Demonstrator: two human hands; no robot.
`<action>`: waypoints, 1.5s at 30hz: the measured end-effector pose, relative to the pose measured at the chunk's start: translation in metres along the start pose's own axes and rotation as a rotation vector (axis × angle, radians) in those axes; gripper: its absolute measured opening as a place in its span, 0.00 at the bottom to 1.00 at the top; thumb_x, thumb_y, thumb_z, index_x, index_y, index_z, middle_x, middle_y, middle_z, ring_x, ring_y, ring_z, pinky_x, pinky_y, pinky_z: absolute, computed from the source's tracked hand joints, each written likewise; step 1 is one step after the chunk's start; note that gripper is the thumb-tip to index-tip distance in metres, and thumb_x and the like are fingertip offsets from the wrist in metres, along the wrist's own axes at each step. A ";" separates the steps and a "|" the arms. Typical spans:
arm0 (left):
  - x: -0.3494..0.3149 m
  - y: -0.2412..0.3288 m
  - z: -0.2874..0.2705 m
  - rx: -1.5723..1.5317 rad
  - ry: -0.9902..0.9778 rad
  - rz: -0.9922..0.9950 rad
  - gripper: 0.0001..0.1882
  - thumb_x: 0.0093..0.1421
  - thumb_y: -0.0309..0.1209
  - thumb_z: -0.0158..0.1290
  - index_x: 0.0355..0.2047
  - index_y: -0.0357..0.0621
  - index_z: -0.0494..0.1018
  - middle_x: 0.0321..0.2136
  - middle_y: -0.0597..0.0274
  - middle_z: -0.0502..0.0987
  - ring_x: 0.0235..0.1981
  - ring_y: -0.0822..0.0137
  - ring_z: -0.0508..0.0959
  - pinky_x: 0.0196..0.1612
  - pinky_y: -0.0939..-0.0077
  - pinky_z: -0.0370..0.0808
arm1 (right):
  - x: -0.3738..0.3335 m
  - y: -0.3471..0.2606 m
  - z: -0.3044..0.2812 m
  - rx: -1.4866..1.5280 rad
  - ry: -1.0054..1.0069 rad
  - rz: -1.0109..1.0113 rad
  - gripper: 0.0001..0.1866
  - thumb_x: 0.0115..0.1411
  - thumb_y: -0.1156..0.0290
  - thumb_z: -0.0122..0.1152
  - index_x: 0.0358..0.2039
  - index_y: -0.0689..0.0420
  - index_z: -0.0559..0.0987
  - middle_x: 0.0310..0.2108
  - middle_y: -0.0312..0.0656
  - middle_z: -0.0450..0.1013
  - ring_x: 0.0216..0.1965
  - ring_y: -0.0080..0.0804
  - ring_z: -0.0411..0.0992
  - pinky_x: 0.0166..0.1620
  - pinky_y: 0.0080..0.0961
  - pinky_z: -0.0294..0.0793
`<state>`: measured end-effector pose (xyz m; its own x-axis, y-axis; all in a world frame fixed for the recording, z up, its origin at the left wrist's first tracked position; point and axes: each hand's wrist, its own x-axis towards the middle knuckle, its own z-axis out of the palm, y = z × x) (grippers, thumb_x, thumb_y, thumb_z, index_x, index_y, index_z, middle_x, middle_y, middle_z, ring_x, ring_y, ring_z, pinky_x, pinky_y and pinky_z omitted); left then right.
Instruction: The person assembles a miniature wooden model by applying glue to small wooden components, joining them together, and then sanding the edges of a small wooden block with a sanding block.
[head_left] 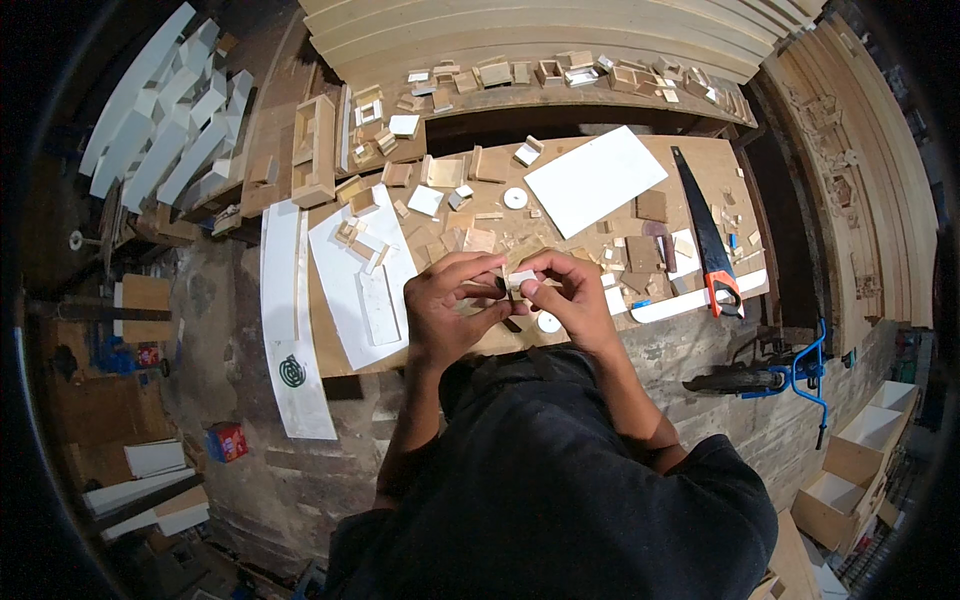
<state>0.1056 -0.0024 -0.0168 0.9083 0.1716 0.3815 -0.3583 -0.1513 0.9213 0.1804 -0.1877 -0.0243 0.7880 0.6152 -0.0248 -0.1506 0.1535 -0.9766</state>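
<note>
Close in front of my body, over the workbench's near edge, both hands meet at a small white-faced wooden piece (520, 281). My right hand (573, 296) pinches it with the thumb on the white face. From the other side, the bent fingers and thumb of my left hand (452, 300) close on its edge. Part of the piece is hidden behind the fingers. A small dark strip (512, 325) shows just below my hands, and a white disc (548, 322) lies by my right wrist.
On the workbench (590, 258) are a large white panel (597, 182), a handsaw (705, 225) with an orange-and-black handle, another white board (340, 260), and several wood offcuts. Small wooden boxes (550, 72) line the back shelf. A blue-framed bicycle (800, 375) stands to the right.
</note>
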 end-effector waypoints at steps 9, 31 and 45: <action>0.006 0.017 0.000 0.120 -0.034 -0.097 0.28 0.47 0.12 0.68 0.51 0.34 0.78 0.45 0.51 0.78 0.43 0.66 0.82 0.43 0.74 0.87 | -0.001 -0.008 -0.002 -0.039 0.001 -0.008 0.09 0.62 0.70 0.67 0.39 0.62 0.82 0.31 0.34 0.79 0.32 0.14 0.73 0.31 0.12 0.69; 0.007 0.025 -0.003 -0.076 -0.110 -0.092 0.21 0.55 0.16 0.65 0.51 0.29 0.76 0.48 0.44 0.77 0.47 0.61 0.81 0.47 0.69 0.86 | -0.009 -0.024 0.001 -0.185 0.065 -0.081 0.09 0.56 0.72 0.70 0.36 0.62 0.82 0.31 0.33 0.75 0.32 0.14 0.70 0.31 0.13 0.70; 0.006 0.012 -0.004 -0.150 -0.031 -0.079 0.26 0.53 0.19 0.68 0.53 0.30 0.75 0.45 0.45 0.80 0.44 0.61 0.84 0.45 0.70 0.87 | -0.004 -0.033 -0.001 -0.294 -0.005 -0.123 0.10 0.58 0.71 0.69 0.39 0.61 0.83 0.36 0.37 0.77 0.37 0.20 0.74 0.37 0.16 0.73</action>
<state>0.1054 0.0004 -0.0030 0.9403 0.1472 0.3069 -0.3115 0.0086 0.9502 0.1832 -0.1964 0.0081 0.7867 0.6096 0.0976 0.1250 -0.0025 -0.9921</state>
